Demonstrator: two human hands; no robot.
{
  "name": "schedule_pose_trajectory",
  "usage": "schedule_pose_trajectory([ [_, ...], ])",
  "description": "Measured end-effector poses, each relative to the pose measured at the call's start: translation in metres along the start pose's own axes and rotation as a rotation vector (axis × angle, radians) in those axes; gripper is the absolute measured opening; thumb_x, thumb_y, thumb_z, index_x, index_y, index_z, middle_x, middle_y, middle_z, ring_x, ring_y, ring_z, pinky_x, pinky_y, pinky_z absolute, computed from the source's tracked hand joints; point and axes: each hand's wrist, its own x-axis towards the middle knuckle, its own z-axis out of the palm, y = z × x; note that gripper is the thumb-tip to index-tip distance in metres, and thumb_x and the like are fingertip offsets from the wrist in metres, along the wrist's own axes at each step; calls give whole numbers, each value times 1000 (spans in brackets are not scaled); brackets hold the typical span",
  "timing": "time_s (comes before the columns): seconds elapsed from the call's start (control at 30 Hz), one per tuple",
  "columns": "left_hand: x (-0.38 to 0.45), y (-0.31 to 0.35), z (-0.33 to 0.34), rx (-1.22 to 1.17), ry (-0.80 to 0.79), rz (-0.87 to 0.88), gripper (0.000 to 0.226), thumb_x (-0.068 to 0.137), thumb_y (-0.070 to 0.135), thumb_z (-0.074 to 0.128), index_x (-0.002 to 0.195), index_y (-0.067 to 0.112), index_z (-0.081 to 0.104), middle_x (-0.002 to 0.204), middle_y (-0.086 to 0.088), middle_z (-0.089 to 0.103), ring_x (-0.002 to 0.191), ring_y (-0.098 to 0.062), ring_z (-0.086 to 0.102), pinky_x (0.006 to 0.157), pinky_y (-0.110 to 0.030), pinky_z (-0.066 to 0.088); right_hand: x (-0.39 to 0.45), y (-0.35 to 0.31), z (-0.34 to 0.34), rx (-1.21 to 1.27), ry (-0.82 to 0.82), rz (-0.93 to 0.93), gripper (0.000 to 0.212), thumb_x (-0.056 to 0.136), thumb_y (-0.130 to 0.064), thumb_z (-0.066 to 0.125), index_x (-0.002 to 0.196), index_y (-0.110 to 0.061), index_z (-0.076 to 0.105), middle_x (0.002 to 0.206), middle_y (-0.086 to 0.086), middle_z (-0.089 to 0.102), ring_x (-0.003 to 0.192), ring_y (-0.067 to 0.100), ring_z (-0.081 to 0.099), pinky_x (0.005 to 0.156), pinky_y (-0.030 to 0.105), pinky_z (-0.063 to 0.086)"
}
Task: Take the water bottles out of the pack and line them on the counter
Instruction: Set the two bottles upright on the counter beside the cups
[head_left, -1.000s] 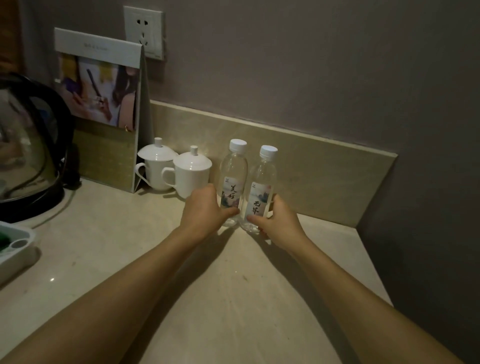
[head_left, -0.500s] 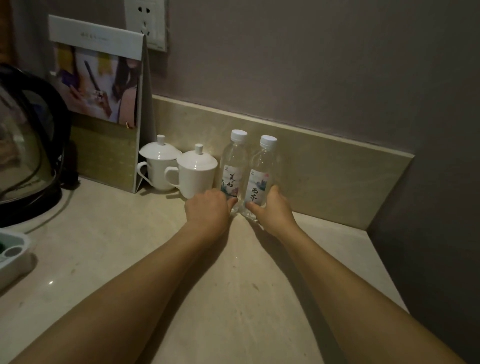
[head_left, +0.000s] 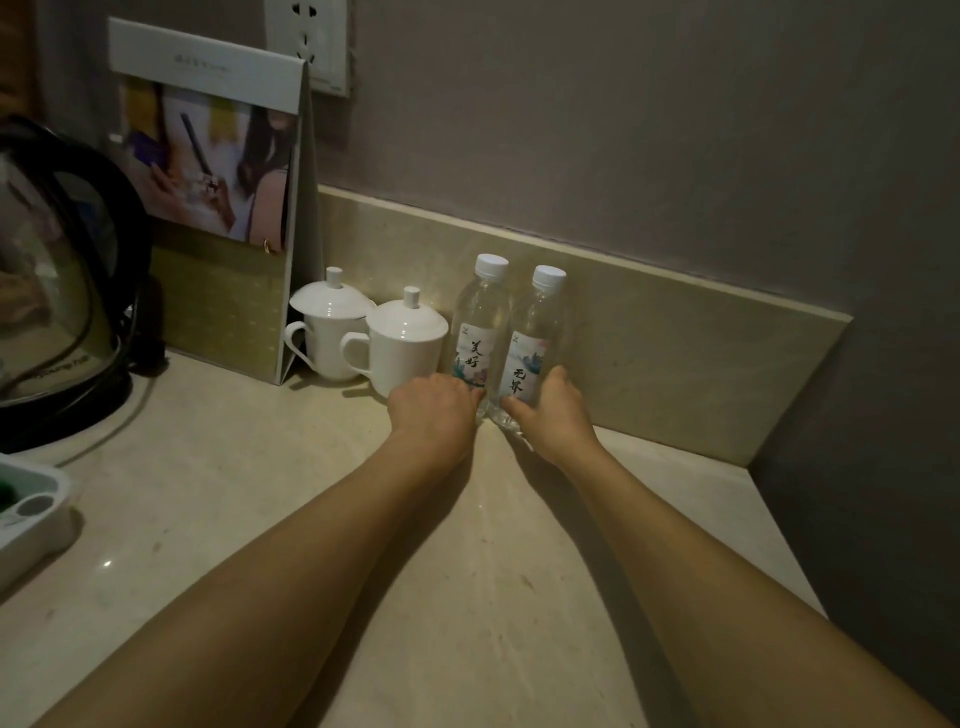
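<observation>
Dim light falls on a stone counter (head_left: 249, 499) where we see two water bottles standing upright at the back, close against the low backsplash (head_left: 675, 358). Much is cut off: the black kettle (head_left: 62, 291) runs out of frame at the left, a white tray (head_left: 31, 514) shows only its corner at the left edge, and the wall socket (head_left: 306, 41) is clipped at the top. The bases of both bottles are hidden behind the hands, and the small print on the standing card (head_left: 213, 171) is too faint for us to read.

The left bottle (head_left: 480, 317) stands just beside the right bottle (head_left: 535, 332), their sides touching or nearly so. Two lidded white cups (head_left: 363, 338) sit immediately to their left.

The left hand (head_left: 434, 408) is curled low around the left bottle's base, back of the hand toward us, thumb tip at the label's lower edge; its fingers are out of sight behind the bottle. The right hand (head_left: 556, 410) wraps the lower part of the right bottle, thumb pressed across the front under the label, fingers round the far side. Both forearms reach straight forward from the bottom corners of the frame, converging on the pair, wrists just above the counter.
</observation>
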Motion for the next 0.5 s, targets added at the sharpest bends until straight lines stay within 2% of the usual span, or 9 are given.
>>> schedule_pose_trajectory([
  [0.13, 4, 0, 2, -15, -5, 8, 45, 103, 45, 33, 113, 16, 67, 113, -6, 67, 105, -26, 65, 71, -31, 38, 5, 4, 1, 19, -11, -17, 54, 89, -30, 67, 124, 1, 41, 131, 19, 51, 119, 34, 52, 88, 35, 44],
  [0.3, 9, 0, 4, -18, -7, 3, 45, 103, 44, 34, 112, 15, 68, 111, -6, 68, 104, -27, 66, 71, -31, 40, 8, 10, 3, 41, -29, -54, 50, 89, -28, 66, 122, 3, 43, 128, 20, 53, 118, 34, 53, 81, 28, 38],
  [0.5, 12, 0, 7, -22, 3, 14, 45, 103, 43, 34, 109, 15, 68, 108, -7, 68, 100, -27, 66, 70, -31, 42, 12, 14, 4, 36, -50, -82, 52, 90, -28, 65, 125, 3, 41, 130, 19, 51, 121, 32, 51, 85, 27, 39],
])
